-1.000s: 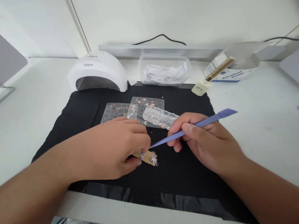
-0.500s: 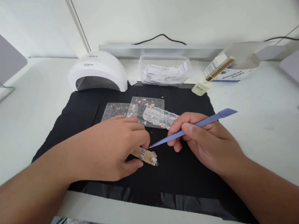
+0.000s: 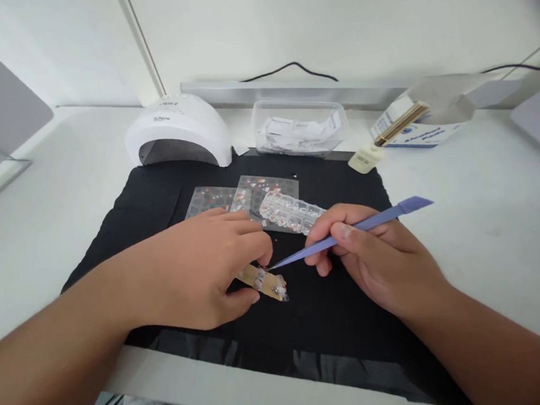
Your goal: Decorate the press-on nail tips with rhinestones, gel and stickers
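Observation:
My left hand point(image 3: 209, 269) is closed around a tan strip point(image 3: 268, 285) that carries shiny, clear pieces with small coloured decorations. Part of the strip is hidden under the fingers. Purple tweezers point(image 3: 322, 244) are pinched between the thumb and fingers of my right hand point(image 3: 375, 256). Their thin tip points left and meets the strip's upper edge, close to my left fingertips. Whether the tip grips anything is too small to tell. Just beyond my right fingers lies a clear compartment case point(image 3: 291, 208) with tiny red and white bits, partly over a decorated sheet point(image 3: 268, 187).
A black mat point(image 3: 329, 324) covers the work area. Behind it stand a white nail lamp point(image 3: 178, 119) and a clear plastic tub point(image 3: 298, 126) of paper packets. An alcohol pad box point(image 3: 430, 133) and a pale bottle point(image 3: 365, 158) are at the back right.
The whole view has shifted slightly. Both hands, the strip and the tweezers keep nearly the same pose, with the tweezer tip still at the strip's edge.

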Motion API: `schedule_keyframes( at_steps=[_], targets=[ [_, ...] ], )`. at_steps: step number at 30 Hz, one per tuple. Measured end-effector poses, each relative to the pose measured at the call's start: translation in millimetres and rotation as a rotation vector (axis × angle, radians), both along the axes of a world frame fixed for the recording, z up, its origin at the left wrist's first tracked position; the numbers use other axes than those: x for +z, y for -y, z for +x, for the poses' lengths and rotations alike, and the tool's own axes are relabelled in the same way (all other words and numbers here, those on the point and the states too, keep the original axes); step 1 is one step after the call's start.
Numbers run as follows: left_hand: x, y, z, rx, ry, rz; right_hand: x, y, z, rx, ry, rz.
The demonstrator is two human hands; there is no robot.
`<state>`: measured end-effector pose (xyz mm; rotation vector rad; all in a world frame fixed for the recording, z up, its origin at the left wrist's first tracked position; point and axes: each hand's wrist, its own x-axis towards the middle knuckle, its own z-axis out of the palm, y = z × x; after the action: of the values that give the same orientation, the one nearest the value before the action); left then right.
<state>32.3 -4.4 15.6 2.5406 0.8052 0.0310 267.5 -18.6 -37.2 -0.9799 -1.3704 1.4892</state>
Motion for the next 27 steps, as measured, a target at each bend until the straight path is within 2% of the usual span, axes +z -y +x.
schedule_keyframes(
  at_steps=[27],
  targets=[
    [-3.3, -0.9, 1.6, 0.012, -0.044, 0.01, -1.9, 0.6, 0.7, 0.008, -0.075, 0.003]
  ],
)
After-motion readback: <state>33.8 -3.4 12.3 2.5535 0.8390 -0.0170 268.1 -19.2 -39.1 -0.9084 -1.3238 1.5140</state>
